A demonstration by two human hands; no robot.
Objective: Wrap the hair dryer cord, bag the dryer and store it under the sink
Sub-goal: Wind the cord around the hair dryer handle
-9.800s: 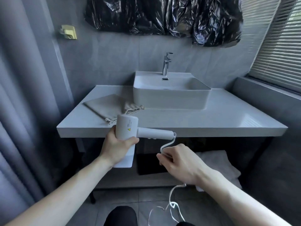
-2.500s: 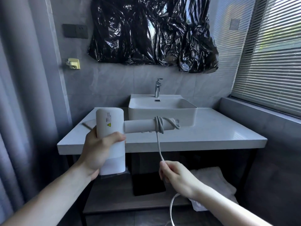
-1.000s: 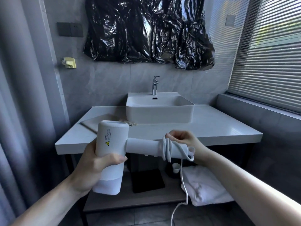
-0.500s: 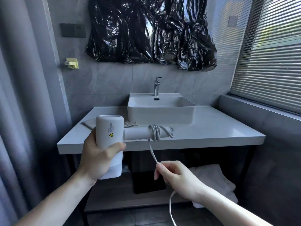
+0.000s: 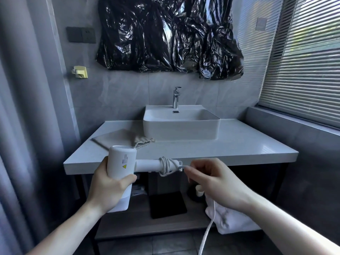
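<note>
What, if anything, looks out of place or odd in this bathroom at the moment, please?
The crumpled black plastic sheeting taped to the wall above the sink stands out; it seems to cover whatever hangs there, with a bright sliver showing through a gap. Otherwise nothing looks spilled or damaged.

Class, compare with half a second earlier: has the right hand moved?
Yes. The right hand has risen from below the countertop edge to the cord coils on the dryer handle, just under that edge.
</note>
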